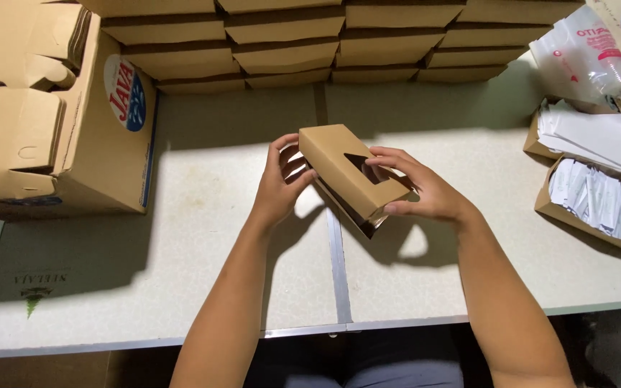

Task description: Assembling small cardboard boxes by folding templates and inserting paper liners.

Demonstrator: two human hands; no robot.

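Note:
A small brown cardboard box [339, 164] with a cut-out window on its top face is held tilted above the middle of the white table [203, 237]. My left hand [279, 185] grips its left side near the far end. My right hand [420, 188] holds its right side, with a finger by the cut-out and the thumb at the near end. The near end of the box looks open, with a flap hanging below.
Rows of flat brown folded boxes [339, 39] are stacked along the table's far edge. A large open carton [59, 108] stands at the left. At the right are trays of white paper slips [601, 179] and a plastic bag [580, 54].

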